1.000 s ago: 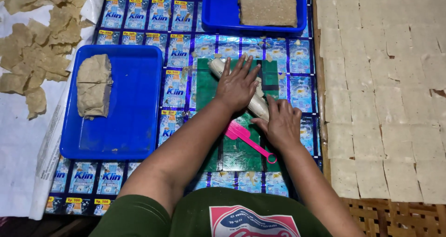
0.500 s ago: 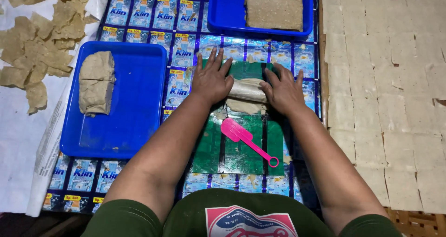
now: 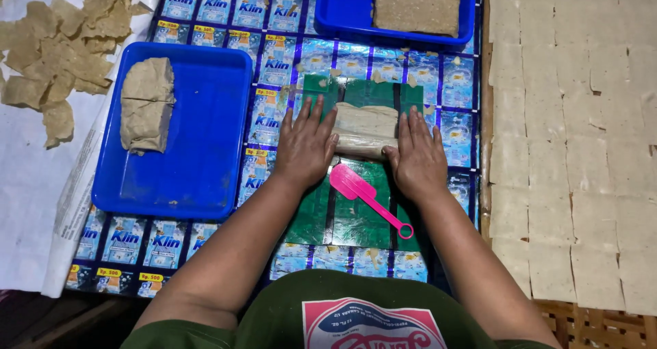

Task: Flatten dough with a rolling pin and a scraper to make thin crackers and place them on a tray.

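While both flat, spread-fingered palms, the left hand (image 3: pixel 306 146) and right hand (image 3: pixel 417 159), are pressed on the dough roll (image 3: pixel 365 129) at the green mat's (image 3: pixel 356 215) 12 o'clock end, tearing could be caused by uneven pressure.

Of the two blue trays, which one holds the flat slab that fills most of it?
The far blue tray, beyond both hands at the top edge. Its tan slab nearly fills it; the left blue tray holds only a smaller lump at one end.
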